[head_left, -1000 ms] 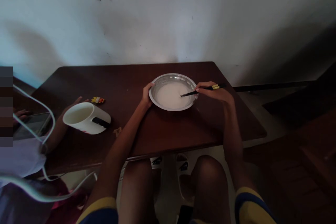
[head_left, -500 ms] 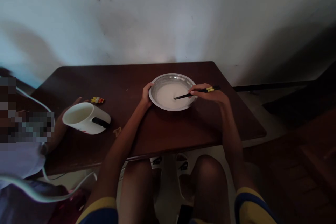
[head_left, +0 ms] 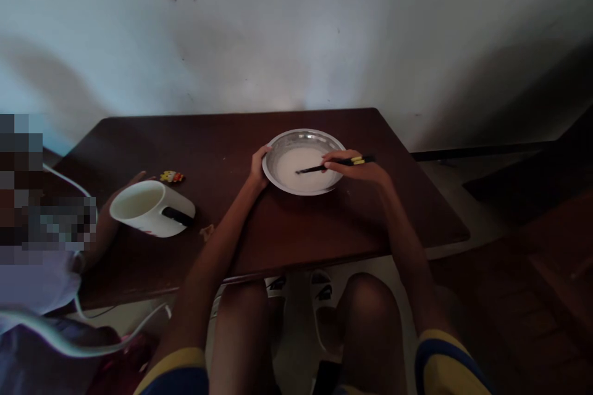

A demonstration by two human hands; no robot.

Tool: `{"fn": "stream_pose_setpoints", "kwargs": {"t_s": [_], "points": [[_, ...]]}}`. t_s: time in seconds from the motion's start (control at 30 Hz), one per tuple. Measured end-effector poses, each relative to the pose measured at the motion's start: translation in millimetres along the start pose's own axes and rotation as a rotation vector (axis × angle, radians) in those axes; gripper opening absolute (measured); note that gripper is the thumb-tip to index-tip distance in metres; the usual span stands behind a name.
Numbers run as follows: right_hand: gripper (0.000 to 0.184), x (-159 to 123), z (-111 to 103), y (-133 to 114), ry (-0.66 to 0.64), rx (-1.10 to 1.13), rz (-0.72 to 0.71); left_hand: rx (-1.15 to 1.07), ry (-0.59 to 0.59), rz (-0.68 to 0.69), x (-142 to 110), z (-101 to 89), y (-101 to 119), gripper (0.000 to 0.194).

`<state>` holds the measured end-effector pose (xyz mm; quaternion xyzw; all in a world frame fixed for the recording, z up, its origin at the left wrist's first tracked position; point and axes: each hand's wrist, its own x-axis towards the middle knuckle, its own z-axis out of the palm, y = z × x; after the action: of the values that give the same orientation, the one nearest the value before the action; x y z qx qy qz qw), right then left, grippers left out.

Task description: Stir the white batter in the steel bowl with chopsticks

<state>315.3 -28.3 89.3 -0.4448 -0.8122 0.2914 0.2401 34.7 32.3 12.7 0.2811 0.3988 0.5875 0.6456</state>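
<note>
A: Bowl (head_left: 301,192), nearer table's (head_left: 222,136) far edge; left hand (head_left: 258,165) gripping its side, right hand (head_left: 364,173) closed on chopsticks (head_left: 311,170)
B: Handling?
A: Probably light, stiff (contents look runny, may slosh); best held at opposite rims

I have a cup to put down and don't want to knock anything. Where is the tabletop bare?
The table looks bare between the toy figure and wall, between the bowl and front edge, and right of the right forearm. Crowded: the left front, around the white pitcher and another person's arm.
</note>
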Motion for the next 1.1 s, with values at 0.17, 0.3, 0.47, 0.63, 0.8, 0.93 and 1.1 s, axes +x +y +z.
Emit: {"fn": "stream_pose_setpoints", "kwargs": {"t_s": [0.17, 0.3, 0.47, 0.63, 0.8, 0.93, 1.1], "points": [[0.026, 1.1, -3.0, 11.3, 0.146, -0.081, 0.075, -0.006, -0.007, 0.020, 1.1, 0.0, -1.2, 0.018], [0.028, -11.3, -26.1, 17.6, 0.065, -0.002, 0.091, 0.001, 0.010, 0.007, 0.7, -0.5, -1.5, 0.016], [0.033, -2.8, -1.8, -5.5, -0.095, 0.060, -0.010, -0.001, 0.002, 0.019, 1.0, -1.2, -1.2, 0.015], [0.026, -0.4, -6.2, 6.5, 0.120, -0.062, 0.103, 0.010, -0.003, 0.019, 3.3, -3.7, -2.6, 0.018], [0.031, -10.6, -22.8, 9.2, 0.010, 0.025, 0.064, 0.024, 0.019, 0.009, 2.5, -4.2, -2.3, 0.016], [0.029, -0.5, -0.5, -8.6, -0.040, 0.032, 0.018, 0.009, 0.007, 0.007, 0.5, -0.6, -0.1, 0.014], [0.024, -2.4, -9.8, 0.3, 0.135, -0.058, 0.142, 0.001, -0.021, 0.020, 3.1, -3.5, -2.1, 0.018]]}}
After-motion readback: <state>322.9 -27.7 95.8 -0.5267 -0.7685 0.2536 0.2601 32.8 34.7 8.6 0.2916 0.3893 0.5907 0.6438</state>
